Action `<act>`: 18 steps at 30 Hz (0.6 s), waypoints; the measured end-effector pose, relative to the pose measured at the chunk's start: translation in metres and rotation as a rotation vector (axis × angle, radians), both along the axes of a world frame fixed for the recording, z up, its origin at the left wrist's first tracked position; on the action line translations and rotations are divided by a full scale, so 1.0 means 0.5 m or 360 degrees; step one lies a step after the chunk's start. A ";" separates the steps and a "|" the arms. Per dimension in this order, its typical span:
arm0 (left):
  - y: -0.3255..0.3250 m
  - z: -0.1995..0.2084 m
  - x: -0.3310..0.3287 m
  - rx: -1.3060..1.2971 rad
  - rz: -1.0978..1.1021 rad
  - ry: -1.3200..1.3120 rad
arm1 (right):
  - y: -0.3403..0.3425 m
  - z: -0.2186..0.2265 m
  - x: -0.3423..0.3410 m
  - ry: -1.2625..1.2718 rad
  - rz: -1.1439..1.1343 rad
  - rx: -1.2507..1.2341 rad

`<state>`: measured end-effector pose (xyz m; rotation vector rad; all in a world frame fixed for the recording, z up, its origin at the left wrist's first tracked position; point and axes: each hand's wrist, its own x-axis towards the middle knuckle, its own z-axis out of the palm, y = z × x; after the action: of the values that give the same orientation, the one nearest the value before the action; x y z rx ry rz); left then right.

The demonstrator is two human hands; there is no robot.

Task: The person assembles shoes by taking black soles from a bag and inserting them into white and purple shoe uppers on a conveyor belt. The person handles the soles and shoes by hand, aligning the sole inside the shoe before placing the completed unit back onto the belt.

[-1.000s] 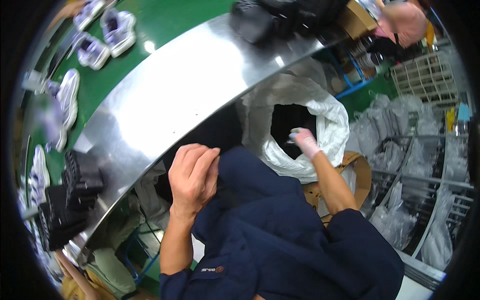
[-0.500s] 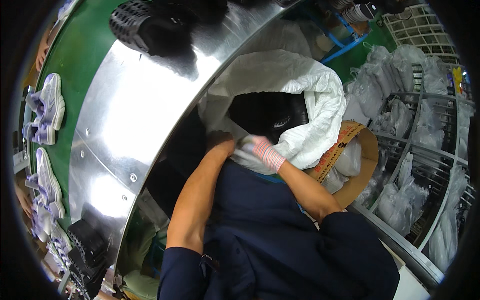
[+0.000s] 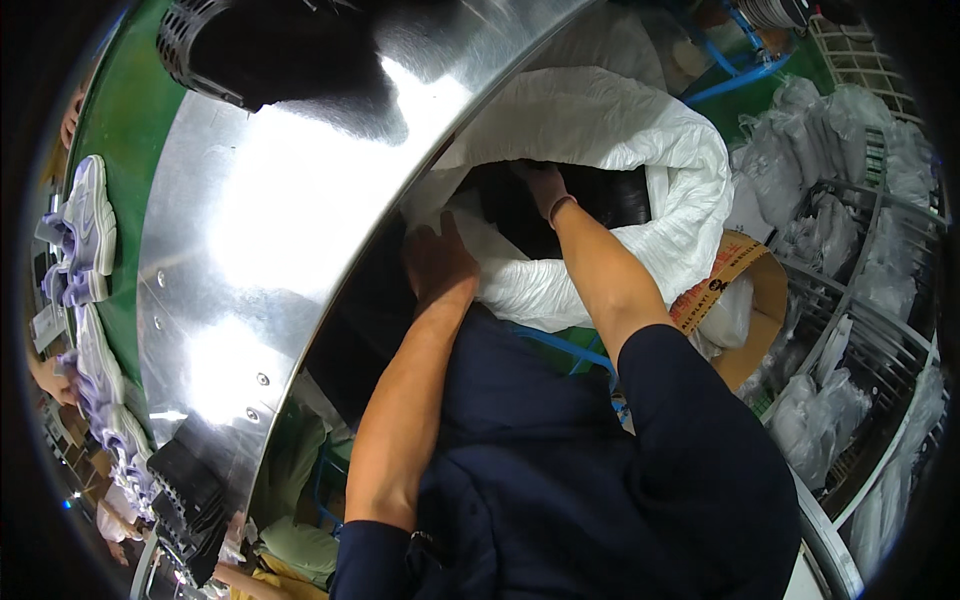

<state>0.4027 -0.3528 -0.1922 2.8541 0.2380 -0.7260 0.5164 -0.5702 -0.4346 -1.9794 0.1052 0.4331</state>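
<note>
A curved metal worktop (image 3: 265, 200) stretched left of the left hand (image 3: 440, 258). Just beside that hand, a white sack (image 3: 692, 190) gaped open, with the right hand (image 3: 543, 186) inside its mouth. A cardboard box (image 3: 770, 322) sat to the right hand's right. I couldn't tell whether either hand was clamped on anything.

The left hand (image 3: 440, 262) is raising one finger (image 3: 449, 230), its forearm (image 3: 405, 405) slanting below the fingers; the right hand (image 3: 546, 188) is angling up-left, its wrist (image 3: 562, 207) lying below-right of its shadowed fingers (image 3: 528, 172)
</note>
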 end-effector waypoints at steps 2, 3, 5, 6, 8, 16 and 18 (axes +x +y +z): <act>0.004 -0.003 -0.008 0.0057 0.0117 -0.0137 | 0.021 0.023 0.006 0.0110 -0.0114 0.0429; -0.003 -0.002 -0.009 0.0106 0.0151 -0.0237 | 0.002 0.017 0.006 -0.0042 0.0040 0.0374; -0.011 -0.001 -0.002 0.0075 0.0223 -0.0371 | -0.028 0.006 0.004 0.0023 0.0093 -0.0048; -0.002 0.010 0.008 0.0016 0.0294 -0.0383 | -0.009 0.034 0.011 0.0262 0.0031 -0.0396; 0.010 0.024 0.009 -0.0073 0.0400 -0.0424 | 0.050 0.119 0.027 0.0458 -0.0069 -0.0902; 0.016 0.030 0.016 -0.0248 0.0341 -0.0477 | 0.147 0.152 0.054 -0.0677 0.1179 -0.2076; 0.028 0.019 0.007 -0.0231 0.0348 -0.0576 | 0.164 0.178 0.069 -0.0541 0.1329 -0.1892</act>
<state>0.4063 -0.3388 -0.1825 2.6993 0.4138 -0.1720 0.5508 -0.4882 -0.3454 -3.2030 -0.9077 0.6209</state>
